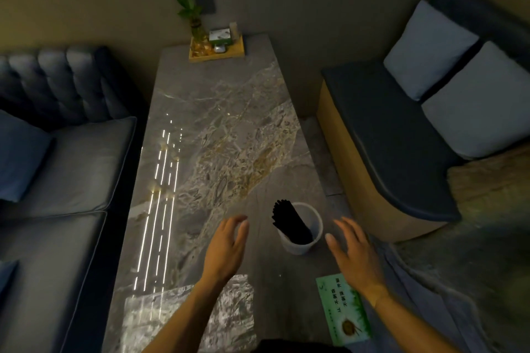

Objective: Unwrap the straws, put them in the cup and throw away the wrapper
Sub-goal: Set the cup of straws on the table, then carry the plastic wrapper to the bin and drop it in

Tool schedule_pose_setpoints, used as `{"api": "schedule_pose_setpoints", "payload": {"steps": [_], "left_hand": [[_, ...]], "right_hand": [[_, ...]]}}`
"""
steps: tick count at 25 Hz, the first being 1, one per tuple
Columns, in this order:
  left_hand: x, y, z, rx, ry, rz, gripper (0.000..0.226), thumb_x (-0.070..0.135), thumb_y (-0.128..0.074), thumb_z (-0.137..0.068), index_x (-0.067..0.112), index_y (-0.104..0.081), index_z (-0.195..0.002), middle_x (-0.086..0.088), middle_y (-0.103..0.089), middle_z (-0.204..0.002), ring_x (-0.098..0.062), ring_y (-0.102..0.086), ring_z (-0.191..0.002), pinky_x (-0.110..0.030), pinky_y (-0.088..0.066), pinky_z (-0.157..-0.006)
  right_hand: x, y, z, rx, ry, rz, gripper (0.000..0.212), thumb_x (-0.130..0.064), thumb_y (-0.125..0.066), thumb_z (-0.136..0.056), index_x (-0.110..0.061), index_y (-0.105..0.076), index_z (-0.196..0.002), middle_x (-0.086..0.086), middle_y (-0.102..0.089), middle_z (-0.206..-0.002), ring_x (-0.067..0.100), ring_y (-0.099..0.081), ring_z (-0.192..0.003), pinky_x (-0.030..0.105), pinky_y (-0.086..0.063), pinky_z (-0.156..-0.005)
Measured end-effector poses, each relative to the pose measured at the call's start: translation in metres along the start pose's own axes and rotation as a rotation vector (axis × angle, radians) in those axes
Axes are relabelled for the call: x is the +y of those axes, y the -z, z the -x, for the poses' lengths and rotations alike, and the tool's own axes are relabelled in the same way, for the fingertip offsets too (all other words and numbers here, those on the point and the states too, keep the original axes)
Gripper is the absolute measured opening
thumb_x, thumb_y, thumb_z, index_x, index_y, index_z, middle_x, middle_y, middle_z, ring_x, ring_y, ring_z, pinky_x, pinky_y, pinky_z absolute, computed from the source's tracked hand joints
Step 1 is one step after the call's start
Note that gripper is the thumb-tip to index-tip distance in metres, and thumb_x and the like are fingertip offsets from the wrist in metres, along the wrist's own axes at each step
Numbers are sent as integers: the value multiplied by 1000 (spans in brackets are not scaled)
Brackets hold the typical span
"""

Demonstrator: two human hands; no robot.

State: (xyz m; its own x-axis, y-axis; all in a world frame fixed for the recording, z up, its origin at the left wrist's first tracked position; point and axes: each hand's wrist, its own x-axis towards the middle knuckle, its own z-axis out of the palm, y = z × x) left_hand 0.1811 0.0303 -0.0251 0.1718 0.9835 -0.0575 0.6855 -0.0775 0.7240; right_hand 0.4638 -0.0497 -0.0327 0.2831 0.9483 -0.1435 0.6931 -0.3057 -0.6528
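Observation:
A white cup (301,245) stands on the marble table (218,129) near its front right. A bundle of black straws (289,223) leans inside it, tips pointing up and left. My left hand (228,246) hovers just left of the cup, fingers apart and empty. To the right of the cup my right hand (354,252) is spread with nothing in it. A green and white printed wrapper (344,312) lies flat on the table under my right wrist.
A wooden tray (217,50) with a small plant, a box and small items sits at the table's far end. A grey sofa (57,169) runs along the left. A bench with pale cushions (447,80) stands on the right.

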Motion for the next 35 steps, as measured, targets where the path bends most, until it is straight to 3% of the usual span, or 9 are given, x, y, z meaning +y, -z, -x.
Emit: {"api": "schedule_pose_setpoints", "payload": {"steps": [4,9,15,19,22,25,28,31,35], "left_hand": [[-69,38,32,-153,96,-210,26,38,-55,-93,28,-62,-116,3,-61,-122,-17,-61,-110,-34,-50,-92],[-134,102,63,-383,210,-519,52,53,-60,-83,35,-52,-131,4,-50,-139,-19,-51,-123,-37,-46,-100],[-181,145,83,-522,237,-650,82,58,-65,-75,37,-31,-146,3,-39,-148,-23,-39,-135,-47,-38,-108],[-196,143,90,-527,207,-683,81,53,-68,-76,37,-29,-145,1,-41,-146,-26,-39,-135,-47,-38,-107],[-201,141,90,-499,158,-687,73,52,-66,-78,32,-36,-141,-2,-46,-139,-28,-44,-130,-46,-37,-106],[-207,137,93,-489,94,-719,57,48,-60,-83,28,-43,-134,-3,-51,-133,-30,-47,-126,-44,-37,-103],[-219,133,96,-512,51,-725,41,36,-53,-88,24,-47,-127,-6,-52,-127,-32,-48,-123,-45,-38,-101],[-225,131,96,-567,26,-710,29,29,-48,-90,20,-55,-117,-7,-57,-121,-31,-51,-118,-44,-40,-95],[-212,133,83,-656,-8,-578,23,38,-51,-87,27,-63,-102,-4,-65,-109,-30,-62,-101,-41,-48,-84]], "right_hand": [[21,-4,17,-179,-118,292,36,-41,-47,-96,-19,-60,-122,3,-57,-131,22,-47,-121,38,-43,-100],[-9,-31,32,-394,-4,464,32,-43,-48,-94,-23,-63,-113,1,-64,-122,20,-59,-110,33,-48,-90],[-93,-100,37,-587,247,616,69,-58,-52,-88,-25,-34,-145,1,-43,-147,23,-43,-132,35,-38,-105],[-132,-145,41,-743,148,620,101,-57,-66,-77,-29,-6,-152,-1,-12,-161,28,-15,-146,52,-26,-113],[-133,-166,49,-736,128,713,105,-51,-69,-76,-28,-2,-152,-1,-6,-162,29,-9,-148,53,-23,-113],[-129,-178,59,-587,135,765,91,-41,-68,-80,-26,-13,-151,1,-26,-154,28,-28,-139,46,-33,-109],[-123,-187,70,-449,114,729,50,-35,-63,-85,-26,-45,-131,1,-47,-131,26,-44,-123,41,-41,-99],[-121,-185,81,-387,0,407,13,-27,-64,-87,-17,-64,-94,6,-62,-105,27,-60,-102,38,-49,-84],[-124,-158,95,-317,-188,-75,9,-24,-69,-85,-18,-64,-80,0,-70,-83,18,-64,-81,31,-51,-72]]}}
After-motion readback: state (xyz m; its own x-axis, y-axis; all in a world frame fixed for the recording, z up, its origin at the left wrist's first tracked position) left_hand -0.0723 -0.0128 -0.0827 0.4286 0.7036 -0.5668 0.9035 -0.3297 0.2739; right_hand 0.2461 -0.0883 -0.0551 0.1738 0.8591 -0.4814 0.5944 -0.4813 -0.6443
